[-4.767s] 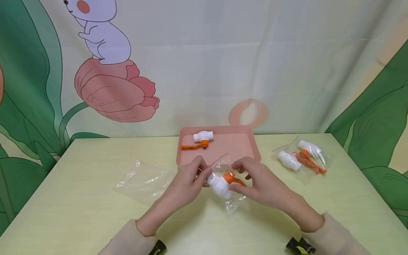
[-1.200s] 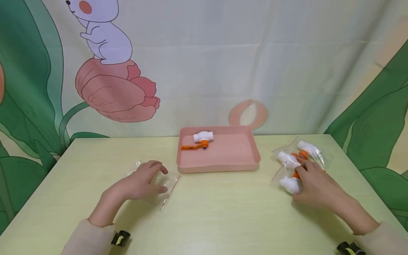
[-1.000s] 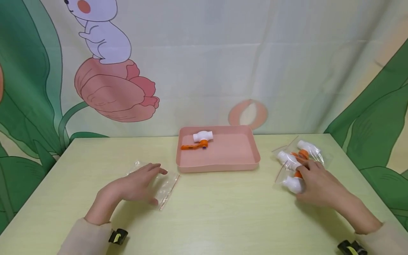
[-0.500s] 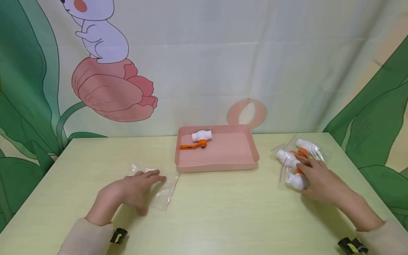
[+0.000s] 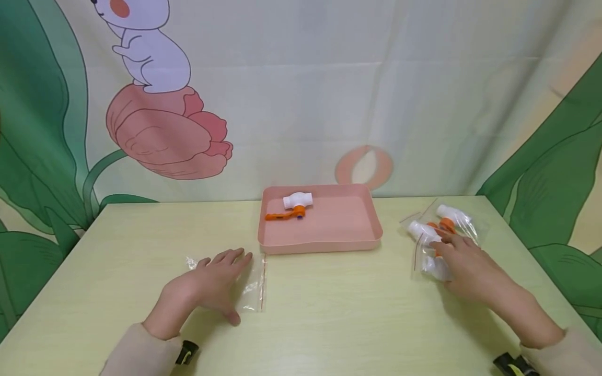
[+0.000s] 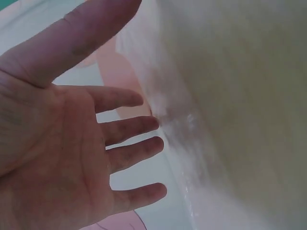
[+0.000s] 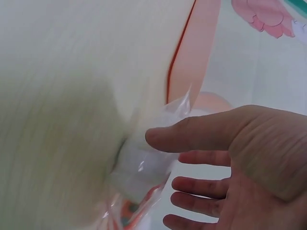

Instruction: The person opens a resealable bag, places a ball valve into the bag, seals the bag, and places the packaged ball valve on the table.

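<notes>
My left hand (image 5: 213,282) lies spread over a flat clear zip bag (image 5: 254,292) on the table's left half; nothing appears inside the bag. In the left wrist view its fingers are straight and apart. On the right, my right hand (image 5: 475,269) is at a bagged white ball valve (image 5: 435,267) with an orange handle, partly hidden by the hand. The right wrist view shows relaxed fingers and the thumb against or just over the bag (image 7: 141,165). Other bagged valves (image 5: 453,214) lie right behind it.
At the table's back middle stands a shallow pink tray (image 5: 338,245). An unbagged white ball valve (image 5: 298,200) with an orange lever lies in its left part. A printed curtain (image 5: 282,104) hangs behind the table (image 5: 329,324).
The bagged valve, earlier held by both hands mid-table, now lies with the others at right. My left hand went to the flat bag, which has turned slightly; the right hand's grip has loosened.
</notes>
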The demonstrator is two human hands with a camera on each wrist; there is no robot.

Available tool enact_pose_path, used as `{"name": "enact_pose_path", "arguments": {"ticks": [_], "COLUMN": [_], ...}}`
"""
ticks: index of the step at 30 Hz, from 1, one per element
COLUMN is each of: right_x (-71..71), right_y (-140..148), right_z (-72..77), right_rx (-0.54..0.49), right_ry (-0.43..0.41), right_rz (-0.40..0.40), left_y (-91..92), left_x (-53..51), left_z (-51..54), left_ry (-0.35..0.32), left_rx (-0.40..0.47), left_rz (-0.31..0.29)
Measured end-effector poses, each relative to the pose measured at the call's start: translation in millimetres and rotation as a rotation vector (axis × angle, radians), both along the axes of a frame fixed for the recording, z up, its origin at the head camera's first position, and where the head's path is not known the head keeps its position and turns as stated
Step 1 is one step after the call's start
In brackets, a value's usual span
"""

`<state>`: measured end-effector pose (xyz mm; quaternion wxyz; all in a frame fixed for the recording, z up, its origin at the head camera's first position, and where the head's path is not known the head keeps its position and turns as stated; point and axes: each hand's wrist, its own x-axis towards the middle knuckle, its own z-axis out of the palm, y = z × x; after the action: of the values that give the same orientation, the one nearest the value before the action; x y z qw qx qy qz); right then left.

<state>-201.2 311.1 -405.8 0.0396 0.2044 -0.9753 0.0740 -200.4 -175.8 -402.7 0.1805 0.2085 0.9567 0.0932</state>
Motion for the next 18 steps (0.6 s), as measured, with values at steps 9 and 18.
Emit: {"name": "enact_pose_path", "arguments": {"ticks": [9,18], "right_x": [7.0,15.4], "right_y": [-15.6,-34.6], "right_z": [4.8,7.8], "right_rx": [-0.038,-0.064], "right_ry": [0.024,-0.011], "right_rz": [0.042,0.091], "left_y": [2.8,3.5], "left_x": [0.6,1.4], "left_z": [-3.3,-0.5], "left_ry": [0.038,0.027], "left_rx": [0.002,0.030], "left_rz": [-0.002,0.010]}}
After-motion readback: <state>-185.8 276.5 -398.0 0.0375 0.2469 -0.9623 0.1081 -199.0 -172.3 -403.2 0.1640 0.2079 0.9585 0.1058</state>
